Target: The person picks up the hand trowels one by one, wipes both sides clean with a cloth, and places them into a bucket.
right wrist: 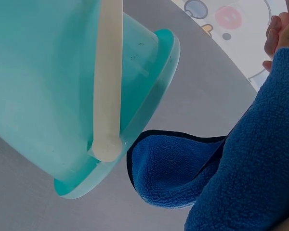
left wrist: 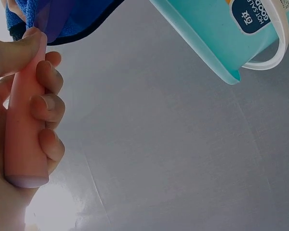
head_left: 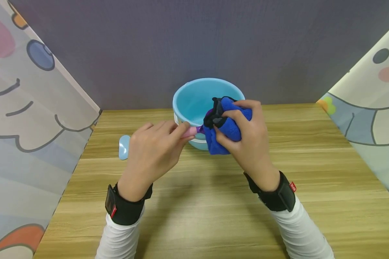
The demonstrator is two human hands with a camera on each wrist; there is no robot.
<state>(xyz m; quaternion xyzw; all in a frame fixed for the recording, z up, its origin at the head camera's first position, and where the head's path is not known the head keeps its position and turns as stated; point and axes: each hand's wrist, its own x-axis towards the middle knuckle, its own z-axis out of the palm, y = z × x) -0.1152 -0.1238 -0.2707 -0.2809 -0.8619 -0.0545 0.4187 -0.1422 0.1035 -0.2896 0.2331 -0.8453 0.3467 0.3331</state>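
My left hand (head_left: 157, 144) grips the pink handle (left wrist: 26, 120) of a tool, thumb laid along its top end. The tool's purple part (head_left: 199, 129) runs from the handle into a blue cloth (head_left: 232, 129) with black edging, which covers most of it, so its kind is hidden. With bent fingers and thumb my right hand (head_left: 249, 129) holds the bunched cloth around that purple part. Both hands are over the near rim of a light-blue bucket (head_left: 184, 95). One loose fold of cloth (right wrist: 168, 168) hangs beside the bucket's rim in the right wrist view.
The bucket stands at the back of the wooden table (head_left: 194, 216), against a grey panel (head_left: 194, 43), and has a white carrying handle (right wrist: 107, 72). A small light-blue rounded piece (head_left: 124, 147) lies left of my left hand. Cartoon-printed panels (head_left: 376, 108) flank the table.
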